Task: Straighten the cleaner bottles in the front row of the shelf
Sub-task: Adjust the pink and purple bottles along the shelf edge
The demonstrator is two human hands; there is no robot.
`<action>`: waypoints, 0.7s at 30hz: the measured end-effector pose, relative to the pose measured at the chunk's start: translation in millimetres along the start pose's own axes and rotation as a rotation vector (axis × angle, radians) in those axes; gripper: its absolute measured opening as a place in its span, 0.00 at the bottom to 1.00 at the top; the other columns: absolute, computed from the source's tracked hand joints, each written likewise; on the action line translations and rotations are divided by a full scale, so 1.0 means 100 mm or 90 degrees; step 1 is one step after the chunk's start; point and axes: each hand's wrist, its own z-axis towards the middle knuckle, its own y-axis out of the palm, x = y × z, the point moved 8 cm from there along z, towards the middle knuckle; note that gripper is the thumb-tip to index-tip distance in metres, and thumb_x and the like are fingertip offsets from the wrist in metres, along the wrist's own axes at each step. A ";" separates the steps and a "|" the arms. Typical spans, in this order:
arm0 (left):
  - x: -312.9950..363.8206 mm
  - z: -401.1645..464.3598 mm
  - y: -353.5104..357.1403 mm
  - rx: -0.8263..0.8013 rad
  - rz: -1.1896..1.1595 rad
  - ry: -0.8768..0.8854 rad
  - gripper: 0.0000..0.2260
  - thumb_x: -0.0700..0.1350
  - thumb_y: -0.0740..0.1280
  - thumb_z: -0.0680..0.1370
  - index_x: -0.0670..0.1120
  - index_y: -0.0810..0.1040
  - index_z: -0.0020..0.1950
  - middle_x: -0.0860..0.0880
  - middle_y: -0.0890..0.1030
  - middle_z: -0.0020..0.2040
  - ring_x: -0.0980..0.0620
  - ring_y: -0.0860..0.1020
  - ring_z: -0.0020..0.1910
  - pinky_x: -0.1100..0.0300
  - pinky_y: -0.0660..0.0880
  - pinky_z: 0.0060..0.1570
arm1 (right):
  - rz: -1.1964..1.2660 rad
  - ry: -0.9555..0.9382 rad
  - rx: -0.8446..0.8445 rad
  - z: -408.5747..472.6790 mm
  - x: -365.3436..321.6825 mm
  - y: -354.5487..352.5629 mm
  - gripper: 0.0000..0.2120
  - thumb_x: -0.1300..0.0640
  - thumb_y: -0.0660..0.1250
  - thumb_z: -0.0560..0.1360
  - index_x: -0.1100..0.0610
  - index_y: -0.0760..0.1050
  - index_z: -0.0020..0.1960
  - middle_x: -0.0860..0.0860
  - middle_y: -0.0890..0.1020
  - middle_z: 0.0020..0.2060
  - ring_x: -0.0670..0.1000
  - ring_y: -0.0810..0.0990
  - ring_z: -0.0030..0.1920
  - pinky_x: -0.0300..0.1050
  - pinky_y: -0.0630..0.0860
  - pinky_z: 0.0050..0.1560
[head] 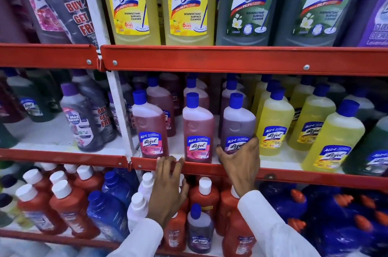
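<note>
Head view looks at a red-edged shelf (210, 169) stocked with Lizol cleaner bottles. Along its front edge, from the white upright rightward, stand two pink bottles (151, 128) and (198, 130), then a purple bottle (238, 124), then yellow bottles (274, 124) running toward the right end. The first pink bottle leans a little to the right; the second stands close to upright.

The right hand (241, 162) wraps the lower part of the purple bottle at the front edge, thumb on the left side of its label and fingers curled round the right side, just beside the nearest yellow bottle. The left hand (168, 185) holds nothing: its fingers are spread and hooked over the red front lip of the shelf, just below the gap between the two pink bottles. Both wrists come out of white sleeves (270, 229).

Above, larger yellow and green bottles (247, 4) line the upper shelf; below, red, blue and white bottles (69, 206) crowd the lower one.
</note>
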 end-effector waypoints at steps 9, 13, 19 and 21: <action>0.15 0.05 0.00 0.049 0.009 0.022 0.21 0.49 0.68 0.73 0.45 0.73 0.65 0.43 0.75 0.61 0.39 0.71 0.64 0.42 0.65 0.73 | 0.039 -0.010 -0.032 -0.02 0.06 -0.11 0.49 0.36 0.76 0.57 0.58 0.60 0.69 0.59 0.77 0.60 0.62 0.78 0.59 0.57 0.79 0.57; 0.18 0.06 -0.03 0.077 0.009 0.068 0.18 0.52 0.65 0.76 0.44 0.76 0.63 0.45 0.79 0.58 0.44 0.74 0.62 0.44 0.65 0.74 | 0.122 -0.080 0.045 -0.05 0.12 -0.43 0.38 0.40 0.69 0.67 0.57 0.63 0.69 0.57 0.74 0.63 0.57 0.75 0.61 0.57 0.76 0.59; 0.14 0.10 -0.01 0.058 0.030 0.070 0.18 0.51 0.67 0.76 0.44 0.74 0.62 0.46 0.79 0.56 0.45 0.74 0.60 0.44 0.64 0.75 | 0.095 -0.015 0.155 0.42 0.35 -0.69 0.36 0.48 0.71 0.68 0.61 0.61 0.69 0.62 0.71 0.63 0.62 0.71 0.63 0.57 0.74 0.60; 0.16 0.09 0.01 0.049 0.039 0.070 0.18 0.51 0.67 0.75 0.44 0.74 0.62 0.45 0.78 0.56 0.43 0.74 0.60 0.42 0.64 0.75 | 0.028 0.011 0.120 0.60 0.39 -0.61 0.44 0.45 0.75 0.64 0.64 0.60 0.70 0.64 0.71 0.64 0.65 0.69 0.65 0.59 0.71 0.65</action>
